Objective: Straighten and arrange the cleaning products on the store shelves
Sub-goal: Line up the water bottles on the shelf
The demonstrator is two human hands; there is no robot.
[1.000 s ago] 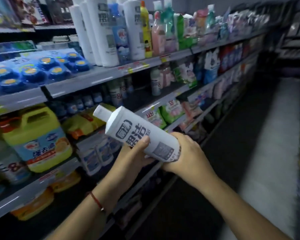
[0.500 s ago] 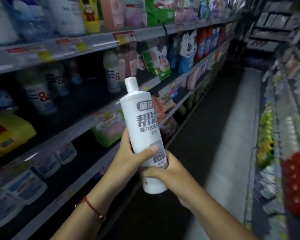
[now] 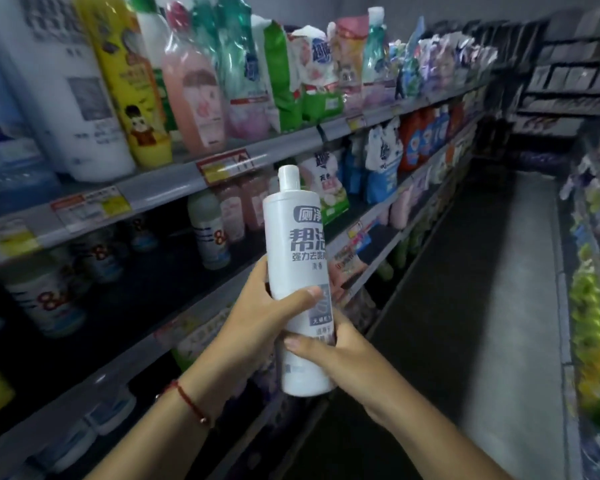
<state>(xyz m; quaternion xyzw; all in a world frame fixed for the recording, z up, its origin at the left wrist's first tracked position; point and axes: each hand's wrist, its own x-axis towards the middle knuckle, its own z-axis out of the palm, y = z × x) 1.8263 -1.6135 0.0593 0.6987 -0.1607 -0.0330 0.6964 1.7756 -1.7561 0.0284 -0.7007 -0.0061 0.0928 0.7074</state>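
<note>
The right part of the label on the white bottle (image 3: 300, 271) is turned out of sight, so its large characters are cut short. Its lower label is covered by the thumb of the left hand (image 3: 260, 317) and by the fingers of the right hand (image 3: 340, 358); the remaining small print cannot be read. Both forearms are cut off by the bottom edge. The tall white bottle (image 3: 63, 84) on the top shelf is cropped by the upper edge. The print on the price tags (image 3: 227, 165) is too blurred to read. The packages at the far end of the shelves (image 3: 447, 64) are smeared beyond identification, as are the goods along the right edge (image 3: 593, 323).
</note>
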